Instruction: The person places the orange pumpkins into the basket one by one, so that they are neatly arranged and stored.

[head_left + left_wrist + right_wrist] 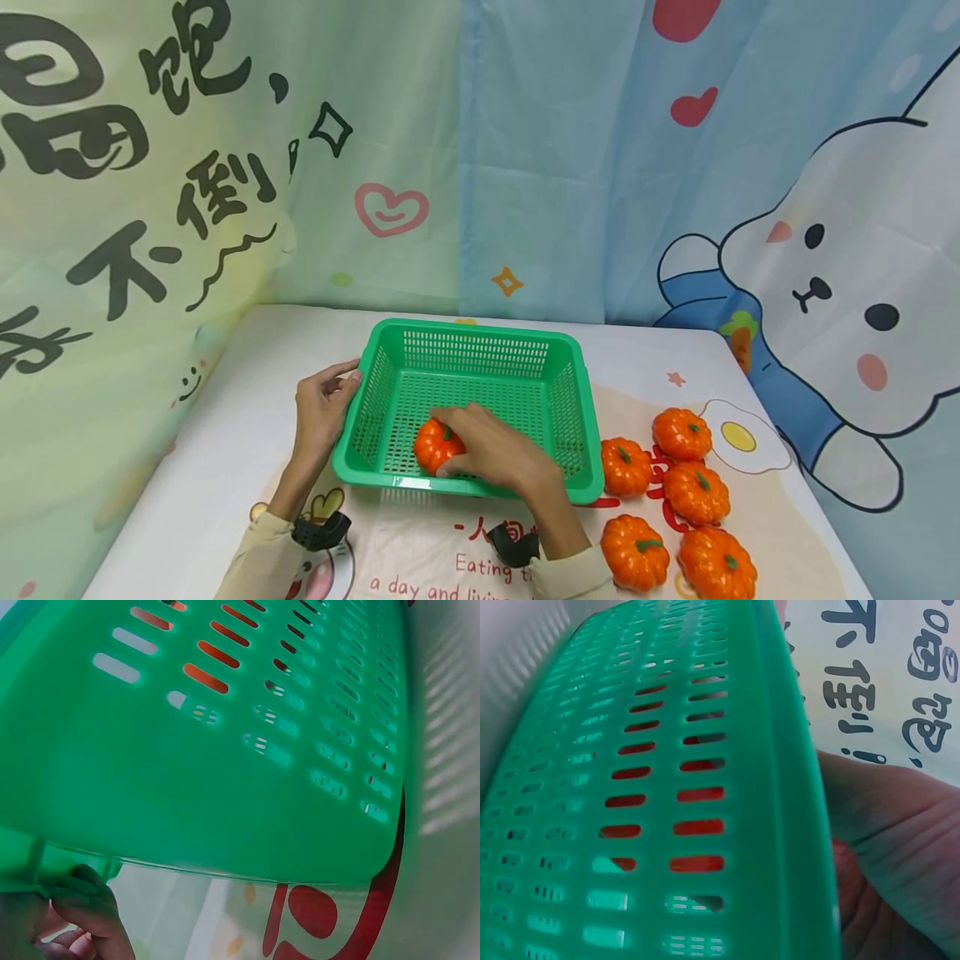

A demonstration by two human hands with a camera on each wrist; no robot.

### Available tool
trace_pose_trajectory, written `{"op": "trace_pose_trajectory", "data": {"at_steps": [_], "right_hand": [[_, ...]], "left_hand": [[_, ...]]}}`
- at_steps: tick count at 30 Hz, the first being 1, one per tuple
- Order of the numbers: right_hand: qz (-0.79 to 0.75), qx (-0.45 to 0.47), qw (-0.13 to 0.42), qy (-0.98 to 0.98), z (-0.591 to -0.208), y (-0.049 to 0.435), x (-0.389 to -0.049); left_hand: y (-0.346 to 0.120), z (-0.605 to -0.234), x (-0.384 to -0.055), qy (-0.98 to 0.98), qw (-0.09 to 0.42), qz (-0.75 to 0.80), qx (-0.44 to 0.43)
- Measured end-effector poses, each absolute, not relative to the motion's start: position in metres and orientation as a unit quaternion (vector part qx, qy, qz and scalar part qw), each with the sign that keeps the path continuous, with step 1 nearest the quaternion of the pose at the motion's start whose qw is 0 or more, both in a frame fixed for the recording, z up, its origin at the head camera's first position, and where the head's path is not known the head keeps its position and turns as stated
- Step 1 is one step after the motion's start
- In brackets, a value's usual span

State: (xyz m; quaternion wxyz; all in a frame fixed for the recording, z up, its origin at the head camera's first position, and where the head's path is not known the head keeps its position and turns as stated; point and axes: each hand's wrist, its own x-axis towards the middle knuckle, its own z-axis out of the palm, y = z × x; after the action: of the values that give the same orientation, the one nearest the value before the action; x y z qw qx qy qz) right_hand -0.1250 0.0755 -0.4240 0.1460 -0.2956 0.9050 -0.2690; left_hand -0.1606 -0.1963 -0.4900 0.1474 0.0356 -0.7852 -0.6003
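While inside the basket (465,383), pumpkin (433,450) (glossy orange) in right hand (498,450).

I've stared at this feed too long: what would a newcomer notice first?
The bright green basket, centred in the head view, where the right hand grips an orange pumpkin inside. Then five more pumpkins on the table to its right. Behind, a big white cartoon animal at the backdrop's right.

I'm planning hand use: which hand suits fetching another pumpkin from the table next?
Probably the right hand, once it releases its pumpkin: the table pumpkins lie nearer it, right of the basket. The left hand holds the opposite side.
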Motion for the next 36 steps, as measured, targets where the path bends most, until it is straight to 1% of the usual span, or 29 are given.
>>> {"op": "trace_pose_trajectory", "data": {"at_steps": [21,36], "right_hand": [[-0.259,-0.319,0.130,0.902,-0.441,0.053,-0.132],[-0.263,-0.327,0.143,0.896,-0.447,0.040,-0.139]], "left_hand": [[-0.197,-0.491,-0.162,-0.788,0.149,-0.597,0.032],[-0.197,-0.492,-0.163,-0.785,0.151,-0.600,0.036]]}}
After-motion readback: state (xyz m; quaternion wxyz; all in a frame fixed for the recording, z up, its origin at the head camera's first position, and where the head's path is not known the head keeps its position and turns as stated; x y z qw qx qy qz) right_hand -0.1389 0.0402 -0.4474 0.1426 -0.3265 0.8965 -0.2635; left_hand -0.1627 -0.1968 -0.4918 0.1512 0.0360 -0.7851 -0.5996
